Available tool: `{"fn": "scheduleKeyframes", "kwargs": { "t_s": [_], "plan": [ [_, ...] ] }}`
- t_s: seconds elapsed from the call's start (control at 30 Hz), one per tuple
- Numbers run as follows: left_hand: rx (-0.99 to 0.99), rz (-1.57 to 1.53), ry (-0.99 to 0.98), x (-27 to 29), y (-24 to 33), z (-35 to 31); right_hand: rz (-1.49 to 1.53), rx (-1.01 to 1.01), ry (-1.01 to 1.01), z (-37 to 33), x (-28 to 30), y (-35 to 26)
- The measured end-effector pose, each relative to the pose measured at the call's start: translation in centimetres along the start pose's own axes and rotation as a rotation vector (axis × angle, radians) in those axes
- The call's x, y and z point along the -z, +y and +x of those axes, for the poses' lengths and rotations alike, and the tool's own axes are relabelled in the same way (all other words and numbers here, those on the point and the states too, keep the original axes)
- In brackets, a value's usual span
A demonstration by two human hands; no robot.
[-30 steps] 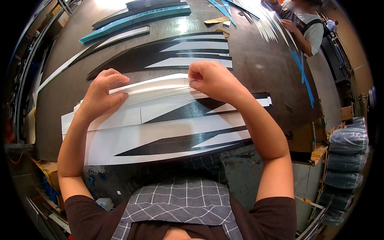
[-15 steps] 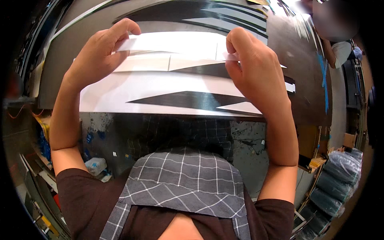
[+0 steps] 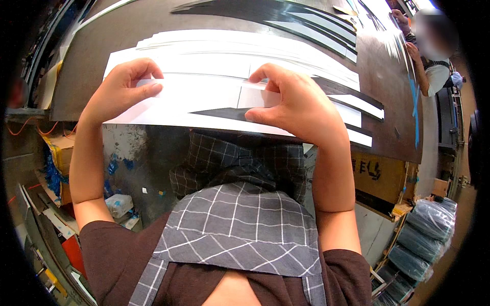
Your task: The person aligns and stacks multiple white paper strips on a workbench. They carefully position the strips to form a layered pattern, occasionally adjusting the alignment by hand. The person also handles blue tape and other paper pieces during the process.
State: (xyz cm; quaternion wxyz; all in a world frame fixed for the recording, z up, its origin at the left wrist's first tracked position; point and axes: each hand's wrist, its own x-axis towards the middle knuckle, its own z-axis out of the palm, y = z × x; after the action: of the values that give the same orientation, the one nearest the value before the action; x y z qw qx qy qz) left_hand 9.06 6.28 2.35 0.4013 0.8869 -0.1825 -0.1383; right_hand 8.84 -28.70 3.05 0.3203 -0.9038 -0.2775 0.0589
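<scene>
Observe white sheets (image 3: 199, 91) on dark table (image 3: 81, 66), with long axis running left to right and black wedge (image 3: 229, 113) tapering leftward. Note right hand (image 3: 296, 102) spread, released; cannot tell grip of left hand (image 3: 118, 92).

The white sheets (image 3: 178, 60) were partly hidden by the left hand (image 3: 122, 89) and right hand (image 3: 296, 104); the black-and-white strips (image 3: 286, 13) were cut off above; a co-worker's head (image 3: 435, 33) was blurred.

The shirt (image 3: 127, 255) is dark brown (its sleeves (image 3: 347, 270) are short), and the apron (image 3: 240, 211) is grey with white checks.
</scene>
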Motion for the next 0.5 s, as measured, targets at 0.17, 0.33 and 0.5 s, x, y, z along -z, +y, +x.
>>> {"fn": "scheduleKeyframes", "kwargs": {
  "t_s": [0.17,0.33,0.5],
  "plan": [
    [-0.011,0.050,0.108,-0.4,-0.7,-1.4,0.124,-0.117,-0.019,0.5,-1.4,-0.2],
    [-0.030,0.026,0.163,-1.7,-2.0,-1.5,0.145,-0.164,0.001,0.8,-2.8,0.3],
    [0.140,0.055,0.115,-1.4,-2.5,-2.2,0.146,-0.181,0.063,0.7,-4.1,0.2]
  ]
}}
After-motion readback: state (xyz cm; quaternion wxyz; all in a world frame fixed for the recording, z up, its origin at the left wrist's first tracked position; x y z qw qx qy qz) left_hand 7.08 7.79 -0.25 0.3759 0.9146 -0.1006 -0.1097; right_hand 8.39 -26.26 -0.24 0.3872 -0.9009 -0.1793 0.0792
